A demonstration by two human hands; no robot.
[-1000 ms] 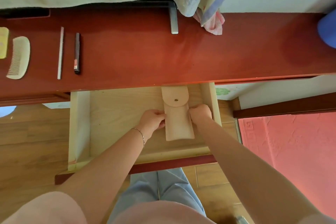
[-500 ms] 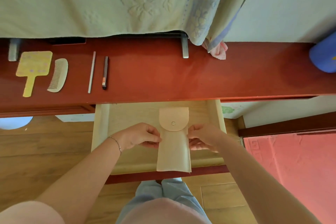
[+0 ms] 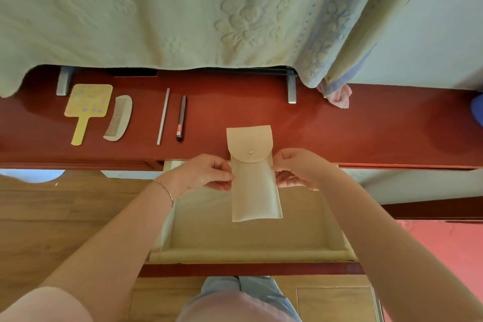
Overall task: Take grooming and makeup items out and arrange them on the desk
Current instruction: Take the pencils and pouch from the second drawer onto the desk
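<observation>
A beige pouch [image 3: 254, 185] with a snapped flap hangs in the air over the open drawer [image 3: 251, 253], its top above the front edge of the red desk [image 3: 339, 128]. My left hand [image 3: 206, 172] pinches its left side and my right hand [image 3: 298, 168] pinches its right side. On the desk to the left lie a yellow hand mirror [image 3: 87, 110], a pale comb [image 3: 119, 117], a thin grey stick [image 3: 163, 115] and a dark pencil [image 3: 181, 117], side by side.
A pale green embossed cloth [image 3: 156, 10] hangs over the back of the desk, covering something on metal feet [image 3: 291, 89]. A pink cloth [image 3: 338, 97] lies at the back right and a blue object [image 3: 478, 110] at the far right edge. Wooden floor lies below.
Both hands have lifted the pouch out of the drawer and carried it up and forward to the desk's front edge. The view has tilted upward.
</observation>
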